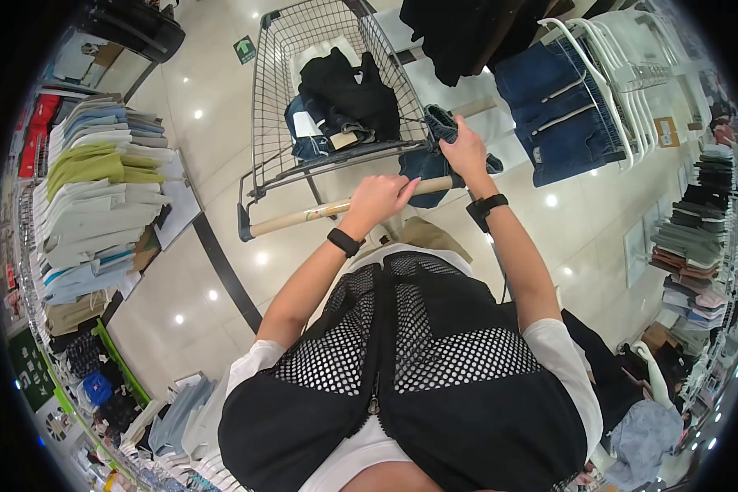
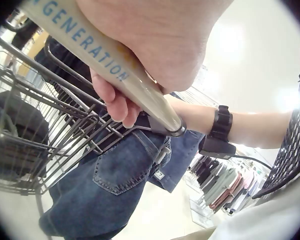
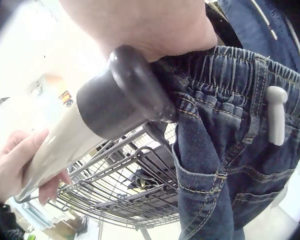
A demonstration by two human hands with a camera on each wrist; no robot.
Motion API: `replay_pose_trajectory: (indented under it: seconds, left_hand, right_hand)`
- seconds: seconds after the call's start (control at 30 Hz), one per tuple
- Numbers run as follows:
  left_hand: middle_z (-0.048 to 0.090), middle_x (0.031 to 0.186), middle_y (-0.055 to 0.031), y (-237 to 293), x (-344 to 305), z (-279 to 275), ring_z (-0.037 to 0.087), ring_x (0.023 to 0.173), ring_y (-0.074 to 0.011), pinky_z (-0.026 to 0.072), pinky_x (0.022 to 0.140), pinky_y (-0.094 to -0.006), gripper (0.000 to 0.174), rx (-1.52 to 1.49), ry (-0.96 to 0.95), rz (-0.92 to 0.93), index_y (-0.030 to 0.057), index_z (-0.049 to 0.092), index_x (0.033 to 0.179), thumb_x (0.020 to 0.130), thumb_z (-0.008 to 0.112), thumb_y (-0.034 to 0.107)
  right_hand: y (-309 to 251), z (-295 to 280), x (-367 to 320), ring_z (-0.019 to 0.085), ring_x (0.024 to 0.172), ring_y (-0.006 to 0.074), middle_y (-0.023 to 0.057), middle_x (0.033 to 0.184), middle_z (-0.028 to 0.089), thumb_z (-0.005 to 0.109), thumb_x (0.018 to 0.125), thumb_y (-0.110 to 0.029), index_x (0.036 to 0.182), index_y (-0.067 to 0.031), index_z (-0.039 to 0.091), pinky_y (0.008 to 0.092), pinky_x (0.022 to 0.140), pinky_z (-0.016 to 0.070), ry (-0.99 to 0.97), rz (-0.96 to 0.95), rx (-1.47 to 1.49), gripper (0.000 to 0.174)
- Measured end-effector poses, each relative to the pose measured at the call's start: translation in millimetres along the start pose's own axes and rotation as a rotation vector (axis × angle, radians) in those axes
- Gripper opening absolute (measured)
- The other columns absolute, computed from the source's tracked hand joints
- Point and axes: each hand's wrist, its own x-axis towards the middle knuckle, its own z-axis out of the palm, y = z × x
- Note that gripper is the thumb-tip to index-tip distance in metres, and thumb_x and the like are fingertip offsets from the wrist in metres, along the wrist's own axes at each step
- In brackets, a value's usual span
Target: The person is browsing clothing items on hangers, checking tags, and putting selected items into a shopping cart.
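Observation:
In the head view my left hand (image 1: 377, 199) grips the pale handle (image 1: 303, 215) of a wire shopping cart (image 1: 258, 107). The left wrist view shows its fingers curled round the bar. At the handle's right end, my right hand (image 1: 466, 152) holds dark blue jeans (image 1: 435, 184) near the waistband. These jeans (image 3: 210, 170) hang beside the handle's black end cap (image 3: 135, 90) in the right wrist view, with a pale knob-ended piece (image 3: 276, 115) against the waistband. My right hand's fingertips are hidden there. Black garments (image 1: 348, 90) and folded denim (image 1: 307, 143) lie in the cart.
Racks of shirts (image 1: 98, 213) stand on the left. Denim on white hangers (image 1: 553, 107) hangs at the upper right, beyond my right hand. Stacked and hanging clothes (image 1: 697, 221) line the far right. Tiled floor (image 1: 180, 271) shows between the cart and the left racks.

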Motion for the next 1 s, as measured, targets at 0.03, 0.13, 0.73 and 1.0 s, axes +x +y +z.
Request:
replay_pose_trajectory:
  seconds: [0.03,0.13,0.73,1.0]
  left_hand:
    - [0.070,0.072,-0.0138,-1.0,0.9,-0.2,0.067,0.063,-0.0381,0.0524,0.058,-0.0482,0.041,0.007,-0.005,-0.001,0.0064,0.076,0.078,0.105,0.065,0.035]
    - [0.070,0.072,-0.0131,-4.7,3.8,-1.3,0.067,0.063,-0.0370,0.0522,0.057,-0.0471,0.038,0.000,-0.003,0.001,0.0062,0.078,0.080,0.104,0.067,0.034]
    - [0.072,0.072,-0.0112,-12.8,28.9,-13.7,0.068,0.063,-0.0333,0.0526,0.057,-0.0436,0.033,-0.017,-0.029,-0.018,0.0063,0.081,0.085,0.102,0.070,0.031]
    - [0.070,0.072,-0.0105,-12.9,43.5,-11.9,0.068,0.063,-0.0335,0.0530,0.057,-0.0431,0.037,0.044,-0.031,0.002,0.0063,0.078,0.084,0.099,0.074,0.039]
  right_hand:
    - [0.8,0.4,1.5,0.072,0.104,0.0484,0.0272,0.109,0.076,0.082,0.085,-0.027,0.146,-0.0115,0.057,0.0546,0.090,0.0578,0.003,0.001,0.000,0.068]
    - [0.4,2.4,6.9,0.072,0.103,0.0482,0.0266,0.107,0.077,0.081,0.085,-0.027,0.144,-0.0120,0.058,0.0541,0.089,0.0577,0.007,-0.012,0.029,0.065]
    - [0.4,8.1,38.0,0.072,0.100,0.0495,0.0266,0.103,0.077,0.079,0.086,-0.022,0.136,-0.0104,0.058,0.0565,0.088,0.0570,-0.023,-0.060,0.143,0.056]
    - [-2.4,-0.3,59.6,0.073,0.100,0.0473,0.0245,0.103,0.077,0.079,0.087,-0.023,0.134,-0.0115,0.059,0.0547,0.086,0.0580,-0.075,-0.076,0.101,0.053]
